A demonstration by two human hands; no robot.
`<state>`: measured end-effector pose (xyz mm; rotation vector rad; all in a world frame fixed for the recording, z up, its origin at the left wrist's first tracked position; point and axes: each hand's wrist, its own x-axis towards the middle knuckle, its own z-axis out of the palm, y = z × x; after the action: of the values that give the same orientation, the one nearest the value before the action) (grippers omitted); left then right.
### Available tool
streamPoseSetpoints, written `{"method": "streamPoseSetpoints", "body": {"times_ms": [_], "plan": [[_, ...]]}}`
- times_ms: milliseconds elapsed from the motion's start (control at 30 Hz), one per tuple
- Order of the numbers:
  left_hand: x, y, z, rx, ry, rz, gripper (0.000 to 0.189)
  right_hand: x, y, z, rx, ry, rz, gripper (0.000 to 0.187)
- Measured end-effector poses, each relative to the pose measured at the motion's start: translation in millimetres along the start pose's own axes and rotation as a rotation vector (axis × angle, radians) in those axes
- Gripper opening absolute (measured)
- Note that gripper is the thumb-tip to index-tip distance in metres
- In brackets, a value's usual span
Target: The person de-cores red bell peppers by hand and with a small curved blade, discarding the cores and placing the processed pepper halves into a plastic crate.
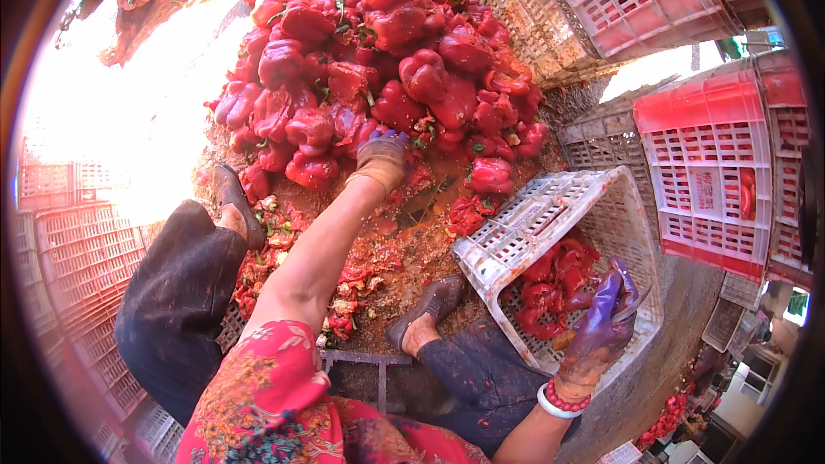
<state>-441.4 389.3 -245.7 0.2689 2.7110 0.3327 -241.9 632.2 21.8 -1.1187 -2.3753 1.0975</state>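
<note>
A large heap of red bell peppers (pixel 387 64) lies on the ground in front of me. My left hand (pixel 381 158), in a stained glove with purple fingers, reaches to the heap's near edge; its fingertips are among the peppers, and whether they grip one cannot be told. At the right, my gloved right hand (pixel 602 322) is over a tilted white plastic crate (pixel 515 225), with what looks like a knife blade (pixel 633 305) showing between thumb and fingers. Opened red pepper pieces (pixel 557 283) lie inside that crate, beside the hand.
Pepper cores and seeds (pixel 361 277) litter the wet ground between my shoes. Stacked plastic crates, one of them red and white (pixel 709 174), stand at the right. More stacked crates (pixel 90 251) are at the left. A metal frame (pixel 367 358) is below me.
</note>
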Motion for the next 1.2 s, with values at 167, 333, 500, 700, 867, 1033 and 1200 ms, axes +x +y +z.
{"method": "streamPoseSetpoints", "body": {"times_ms": [167,333,500,700,867,1033,1200], "plan": [[-41.8,17.7,48.8,0.221,-0.297,0.106,0.034,0.9,7.6,15.9,0.098,-0.045,-0.099,0.030],[-132.7,-27.6,82.3,0.037,-0.143,-0.145,0.025,-9.3,0.2,21.0,0.118,-0.116,-0.143,0.027],[-175.9,-90.5,98.9,-0.626,0.004,-0.607,0.021,-23.1,-16.7,28.0,0.129,-0.215,-0.164,0.026],[-188.9,-104.0,128.9,-0.931,0.428,-0.662,0.057,-36.0,-21.4,42.9,0.080,-0.328,-0.248,0.027],[-152.9,-65.1,93.9,-0.592,0.088,-0.537,0.062,-41.6,-12.5,52.2,0.008,-0.356,-0.288,0.027],[-135.9,-66.7,118.5,-0.392,0.196,-0.349,0.042,-43.2,-16.1,71.3,-0.012,-0.421,-0.316,0.024],[-142.0,-85.6,122.1,-1.263,0.180,-0.604,0.024,-51.6,-22.0,85.8,0.124,-0.607,-0.079,0.026]]}}
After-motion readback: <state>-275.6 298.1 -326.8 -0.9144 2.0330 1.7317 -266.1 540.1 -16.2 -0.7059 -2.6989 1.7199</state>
